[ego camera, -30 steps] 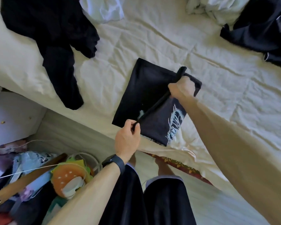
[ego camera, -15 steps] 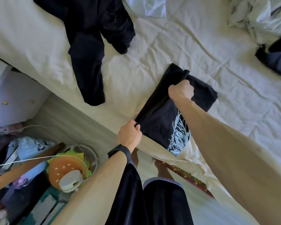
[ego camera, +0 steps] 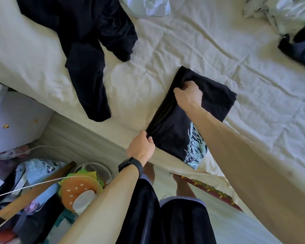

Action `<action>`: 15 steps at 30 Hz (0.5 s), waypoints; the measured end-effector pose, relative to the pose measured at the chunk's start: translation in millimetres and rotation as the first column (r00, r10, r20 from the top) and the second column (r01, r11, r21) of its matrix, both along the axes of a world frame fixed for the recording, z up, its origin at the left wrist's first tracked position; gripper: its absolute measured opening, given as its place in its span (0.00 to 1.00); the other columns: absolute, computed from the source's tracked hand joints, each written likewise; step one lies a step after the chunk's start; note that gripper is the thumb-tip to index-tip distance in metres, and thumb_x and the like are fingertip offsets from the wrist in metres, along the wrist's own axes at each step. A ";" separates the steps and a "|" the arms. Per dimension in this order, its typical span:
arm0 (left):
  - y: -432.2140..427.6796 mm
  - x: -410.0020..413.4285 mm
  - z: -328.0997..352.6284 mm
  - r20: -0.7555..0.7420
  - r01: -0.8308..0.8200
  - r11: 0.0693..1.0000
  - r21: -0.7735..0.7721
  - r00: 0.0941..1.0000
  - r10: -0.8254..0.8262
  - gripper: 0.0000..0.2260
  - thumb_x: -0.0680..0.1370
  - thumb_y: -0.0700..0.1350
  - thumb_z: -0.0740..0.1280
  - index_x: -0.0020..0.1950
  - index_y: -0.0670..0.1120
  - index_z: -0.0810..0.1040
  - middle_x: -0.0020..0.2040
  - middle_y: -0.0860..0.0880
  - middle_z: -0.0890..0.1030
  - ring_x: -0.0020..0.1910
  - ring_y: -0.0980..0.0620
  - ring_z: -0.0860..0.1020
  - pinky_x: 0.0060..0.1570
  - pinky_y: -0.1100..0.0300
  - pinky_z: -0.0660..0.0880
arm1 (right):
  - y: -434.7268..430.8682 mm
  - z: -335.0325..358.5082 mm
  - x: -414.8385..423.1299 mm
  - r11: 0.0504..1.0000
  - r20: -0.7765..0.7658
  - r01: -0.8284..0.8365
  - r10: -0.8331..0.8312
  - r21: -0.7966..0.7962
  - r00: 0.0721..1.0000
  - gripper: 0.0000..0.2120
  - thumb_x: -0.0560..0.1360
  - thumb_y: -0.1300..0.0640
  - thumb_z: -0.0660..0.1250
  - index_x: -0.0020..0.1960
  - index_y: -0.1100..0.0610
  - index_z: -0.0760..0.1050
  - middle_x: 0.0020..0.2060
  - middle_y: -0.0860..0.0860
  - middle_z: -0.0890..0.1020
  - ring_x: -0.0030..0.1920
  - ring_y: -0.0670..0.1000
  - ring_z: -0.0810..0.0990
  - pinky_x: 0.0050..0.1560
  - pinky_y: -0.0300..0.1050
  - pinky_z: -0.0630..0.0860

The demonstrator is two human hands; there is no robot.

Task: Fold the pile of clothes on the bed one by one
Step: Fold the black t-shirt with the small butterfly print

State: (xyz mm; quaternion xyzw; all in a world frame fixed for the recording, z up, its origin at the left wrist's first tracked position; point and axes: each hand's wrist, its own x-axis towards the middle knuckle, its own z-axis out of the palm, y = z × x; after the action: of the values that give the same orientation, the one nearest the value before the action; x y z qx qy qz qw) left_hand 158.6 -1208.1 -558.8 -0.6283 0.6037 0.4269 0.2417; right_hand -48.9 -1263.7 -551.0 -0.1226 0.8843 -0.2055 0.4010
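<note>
Together, left fingers (ego camera: 149,139) and right fingers (ego camera: 187,85) pinch the black shirt (ego camera: 171,131).

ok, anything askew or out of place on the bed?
Nothing looks damaged or spilled. The half-folded black T-shirt lies at a slant to the near edge of the bed, with its printed corner right where the sheet drops off. An unfolded black garment lies sprawled, one end reaching that same edge.
</note>
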 end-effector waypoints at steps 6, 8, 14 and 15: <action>-3.7 -8.7 18.4 -0.090 0.089 0.978 -0.188 0.990 -0.107 0.14 0.77 0.46 0.65 0.62 0.47 0.70 0.60 0.47 0.73 0.57 0.43 0.74 0.49 0.48 0.76 | 49.7 18.8 -9.0 0.891 0.202 0.359 -0.312 -0.276 0.929 0.17 0.72 0.65 0.66 0.57 0.50 0.81 0.49 0.47 0.87 0.48 0.47 0.87 0.55 0.48 0.82; -15.3 -25.0 24.8 -0.167 0.092 0.953 -0.290 0.975 -0.145 0.16 0.75 0.46 0.67 0.62 0.46 0.71 0.58 0.47 0.73 0.56 0.44 0.74 0.48 0.48 0.76 | 76.8 19.4 -11.5 0.864 0.180 0.435 -0.400 -0.253 0.899 0.12 0.74 0.62 0.66 0.52 0.49 0.81 0.45 0.47 0.87 0.45 0.48 0.87 0.51 0.47 0.83; -74.8 -115.8 14.1 -0.245 0.105 0.905 -0.412 0.944 -0.220 0.20 0.79 0.56 0.66 0.66 0.46 0.71 0.63 0.46 0.73 0.60 0.45 0.73 0.50 0.49 0.75 | 147.7 2.2 -14.2 0.905 -0.118 0.408 -0.421 -0.120 0.899 0.09 0.77 0.57 0.66 0.56 0.48 0.77 0.48 0.42 0.82 0.47 0.38 0.80 0.52 0.35 0.74; -83.8 -129.4 8.1 -0.228 0.124 0.910 -0.395 0.946 -0.229 0.20 0.80 0.57 0.65 0.67 0.46 0.71 0.64 0.47 0.73 0.61 0.44 0.73 0.50 0.49 0.75 | 155.0 -2.6 -14.2 0.907 -0.145 0.406 -0.420 -0.115 0.896 0.10 0.77 0.56 0.66 0.58 0.50 0.76 0.51 0.45 0.82 0.48 0.40 0.79 0.51 0.33 0.73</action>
State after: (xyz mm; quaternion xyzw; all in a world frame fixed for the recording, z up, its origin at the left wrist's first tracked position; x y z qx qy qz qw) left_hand 29.2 -1291.9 -550.8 -0.5413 0.7562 0.3609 0.0704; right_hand -63.1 -1108.7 -553.6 0.0349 0.9112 -0.3109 0.2679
